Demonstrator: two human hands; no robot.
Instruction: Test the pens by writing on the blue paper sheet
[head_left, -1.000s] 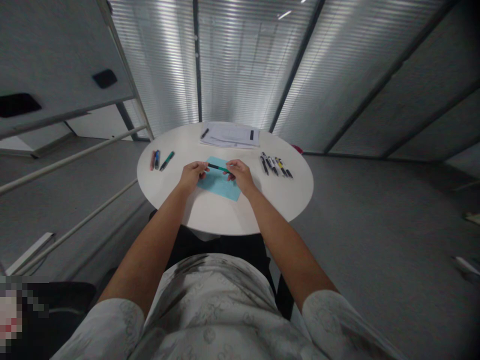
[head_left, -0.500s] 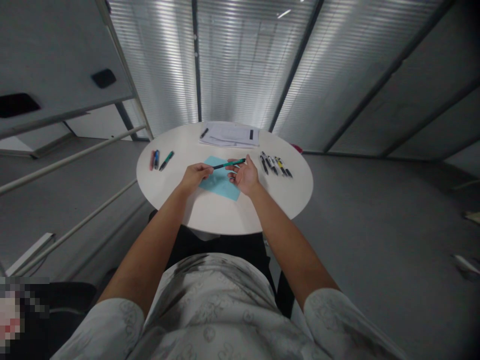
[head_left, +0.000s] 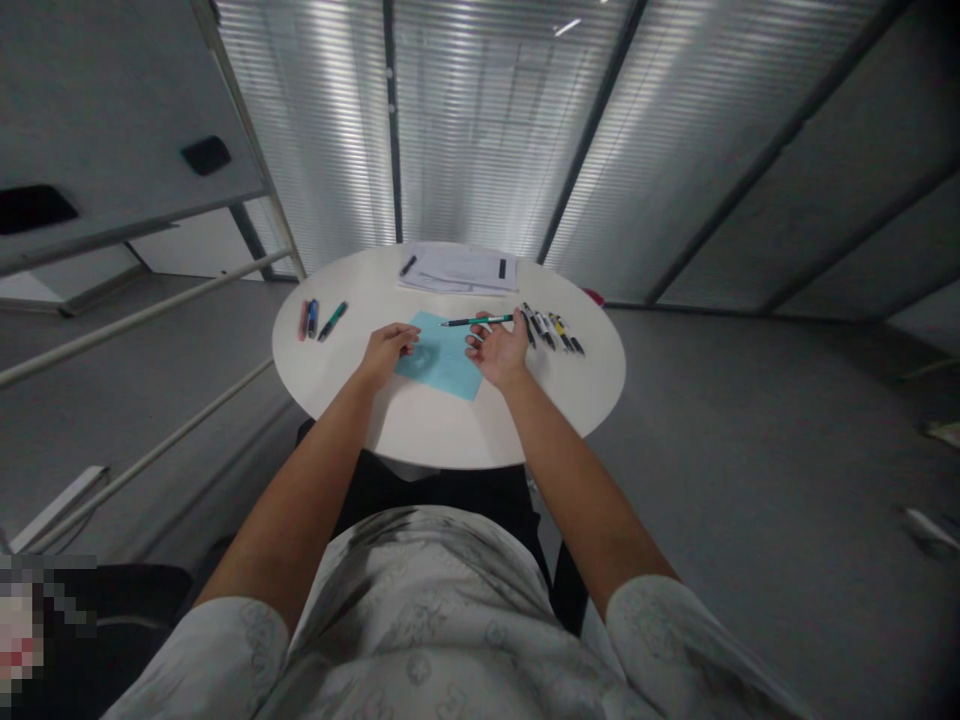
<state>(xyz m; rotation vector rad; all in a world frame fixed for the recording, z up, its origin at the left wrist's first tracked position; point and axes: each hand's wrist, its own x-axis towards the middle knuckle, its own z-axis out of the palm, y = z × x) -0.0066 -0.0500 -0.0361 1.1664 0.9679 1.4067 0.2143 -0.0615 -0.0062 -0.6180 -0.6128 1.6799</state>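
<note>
1. Right hand [head_left: 501, 350]: palm turned upward, fingers partly curled, the thumb and fingers pinching the held pen [head_left: 476, 321], which is green and black. The pen is raised above the round table [head_left: 442, 440], nearly level in the view, with its pointed end directed toward the left side.
2. Left hand [head_left: 386, 350]: fingers loosely bent, grasping nothing visible, apart from the held pen and near its pointed end; the fingertips are over the left part of the blue sheet [head_left: 442, 375].
3. Blue sheet: lying askew on the middle of the table, between the near and far edges, beneath the held pen and partly covered by the hands.
4. Toward the table's left edge: a pinkish-red pen [head_left: 303, 320] and a blue pen [head_left: 313, 318] side by side, with a green pen [head_left: 333, 321] slanting to their right.
5. Toward the right edge: a row of pens [head_left: 547, 327], mostly black and white, one bearing yellow; the right hand is near the row's left end.
6. At the far edge: a stack of white papers [head_left: 457, 270], with a small dark pen-like object [head_left: 408, 266] at its left side and a black rectangle [head_left: 502, 268] at its right.
</note>
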